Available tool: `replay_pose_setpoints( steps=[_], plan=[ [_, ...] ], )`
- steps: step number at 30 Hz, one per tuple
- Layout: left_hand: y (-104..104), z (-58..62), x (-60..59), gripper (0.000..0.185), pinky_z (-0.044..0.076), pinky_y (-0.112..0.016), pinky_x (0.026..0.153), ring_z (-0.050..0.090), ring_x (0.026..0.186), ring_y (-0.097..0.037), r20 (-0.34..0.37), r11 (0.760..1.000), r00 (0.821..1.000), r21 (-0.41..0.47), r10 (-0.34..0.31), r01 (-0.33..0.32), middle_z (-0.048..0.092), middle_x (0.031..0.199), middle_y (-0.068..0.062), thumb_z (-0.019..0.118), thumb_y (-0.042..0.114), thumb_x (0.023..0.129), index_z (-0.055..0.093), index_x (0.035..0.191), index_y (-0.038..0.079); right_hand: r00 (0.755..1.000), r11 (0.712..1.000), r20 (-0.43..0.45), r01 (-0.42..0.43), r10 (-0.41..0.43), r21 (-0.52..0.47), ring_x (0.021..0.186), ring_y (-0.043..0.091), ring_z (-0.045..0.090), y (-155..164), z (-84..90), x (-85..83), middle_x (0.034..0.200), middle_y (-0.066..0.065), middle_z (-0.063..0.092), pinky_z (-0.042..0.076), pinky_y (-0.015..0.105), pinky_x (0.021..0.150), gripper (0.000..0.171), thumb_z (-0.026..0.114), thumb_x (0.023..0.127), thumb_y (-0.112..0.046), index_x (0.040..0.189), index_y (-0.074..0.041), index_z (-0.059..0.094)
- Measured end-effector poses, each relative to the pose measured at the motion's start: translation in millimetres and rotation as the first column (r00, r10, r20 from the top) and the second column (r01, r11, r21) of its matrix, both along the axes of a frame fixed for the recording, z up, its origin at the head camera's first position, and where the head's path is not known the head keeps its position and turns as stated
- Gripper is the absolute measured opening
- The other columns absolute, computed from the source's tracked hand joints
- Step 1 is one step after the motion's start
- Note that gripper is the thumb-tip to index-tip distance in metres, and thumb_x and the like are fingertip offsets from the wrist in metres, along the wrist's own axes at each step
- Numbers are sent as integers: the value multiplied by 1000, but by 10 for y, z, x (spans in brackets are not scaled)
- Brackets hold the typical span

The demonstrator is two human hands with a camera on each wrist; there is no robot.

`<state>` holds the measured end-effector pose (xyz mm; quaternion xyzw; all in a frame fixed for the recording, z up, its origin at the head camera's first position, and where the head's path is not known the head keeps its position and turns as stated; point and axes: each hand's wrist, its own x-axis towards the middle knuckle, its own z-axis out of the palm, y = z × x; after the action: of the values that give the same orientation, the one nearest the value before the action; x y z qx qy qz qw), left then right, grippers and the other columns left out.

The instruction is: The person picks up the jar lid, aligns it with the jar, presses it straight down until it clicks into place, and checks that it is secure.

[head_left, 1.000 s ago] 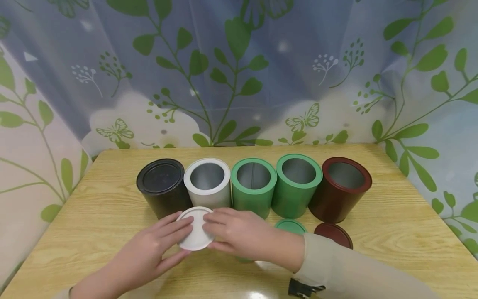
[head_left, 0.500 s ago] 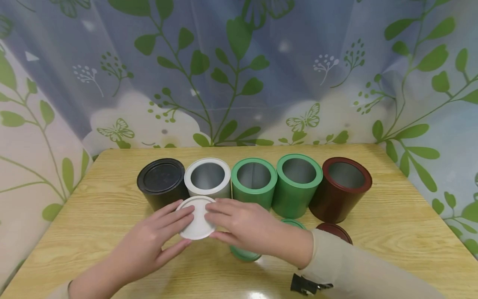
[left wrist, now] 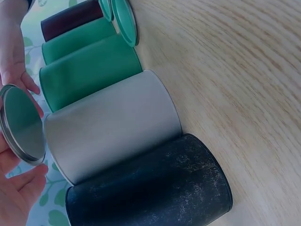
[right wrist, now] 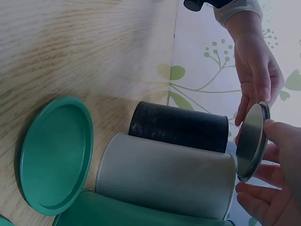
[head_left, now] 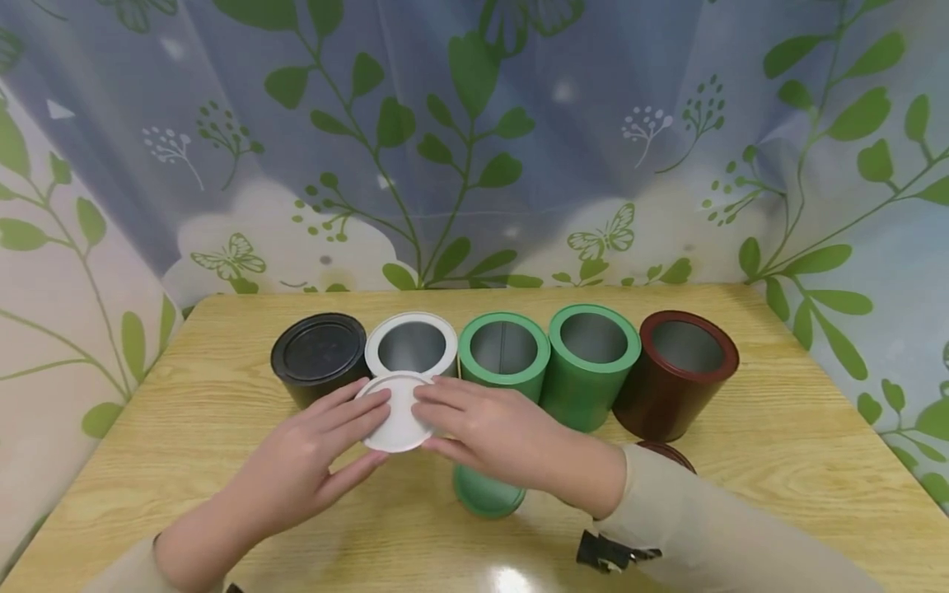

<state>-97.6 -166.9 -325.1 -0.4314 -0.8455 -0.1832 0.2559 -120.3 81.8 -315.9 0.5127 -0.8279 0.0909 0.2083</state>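
Observation:
Both hands hold a round white lid (head_left: 399, 424) level in the air, just in front of the white can's near rim. My left hand (head_left: 300, 457) grips its left side, fingers on top and thumb at the near edge. On the opposite side my right hand (head_left: 493, 424) grips it the same way. The lid's shiny metal underside (right wrist: 249, 136) shows in the right wrist view. Below and beyond it stands the open white can (left wrist: 113, 129), upright and hollow. Beside that, on the left, is a black can (head_left: 319, 350) with its lid on.
Two open green cans (head_left: 582, 395) and an open dark red can (head_left: 656, 412) continue the row rightward. Green lids (left wrist: 124, 21) lie on the wooden table (head_left: 801, 461) in front. A dark red lid (head_left: 675, 455) is partly behind the right sleeve. A patterned curtain (head_left: 556, 165) hangs behind.
Both hands have carried the white lid up and away from me, toward the white can's rim. More of the near green lid shows; the right arm now covers the other one. The cans have not moved.

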Motion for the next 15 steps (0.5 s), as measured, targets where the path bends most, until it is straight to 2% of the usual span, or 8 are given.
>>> replay_pose_setpoints(
  steps=[8,15],
  plan=[
    [21,-19,-91,54,48,-47,87,54,114,-35,-25,1000,1000,22,-20,20,62,120,-13,41,44,98,65,114,-1,1000,999,6,28,-29,23,121,23,50,-2,1,-47,128,7,56,48,30,89,37,60,92,-31,122,-9,59],
    [20,-9,-147,52,48,-47,87,53,115,-35,-12,1000,1000,20,-6,6,61,121,-12,44,44,97,65,115,0,997,997,38,58,-60,40,123,23,48,2,32,-78,131,6,54,48,31,88,37,58,94,-29,125,-9,58]
  ],
)
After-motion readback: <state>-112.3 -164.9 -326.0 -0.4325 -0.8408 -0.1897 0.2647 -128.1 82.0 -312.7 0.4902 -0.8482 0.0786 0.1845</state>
